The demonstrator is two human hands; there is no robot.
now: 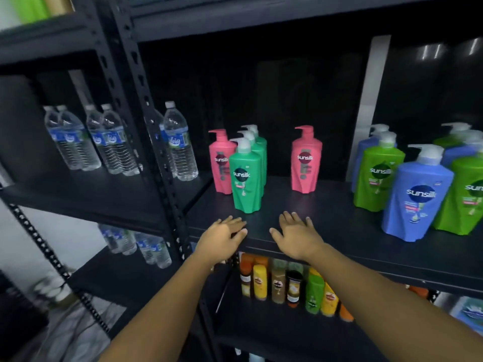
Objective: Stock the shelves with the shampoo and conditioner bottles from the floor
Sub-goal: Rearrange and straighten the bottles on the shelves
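Observation:
Sunsilk pump bottles stand on a black shelf (326, 231). A teal-green bottle (247, 178) leads a row of three, with a pink bottle (220, 165) at its left. A second pink bottle (305, 163) stands alone mid-shelf. At the right are a blue bottle (415, 197) and a lime-green bottle (376, 176) among several others. My left hand (222, 236) and my right hand (295, 233) hover flat over the shelf's front edge, fingers straight, holding nothing, just in front of the teal-green bottle.
Water bottles (180, 147) stand on the neighbouring shelf to the left, beyond a black perforated upright (156, 142). The shelf below holds several small orange, yellow and green bottles (287, 286). More water bottles (146, 246) sit lower left.

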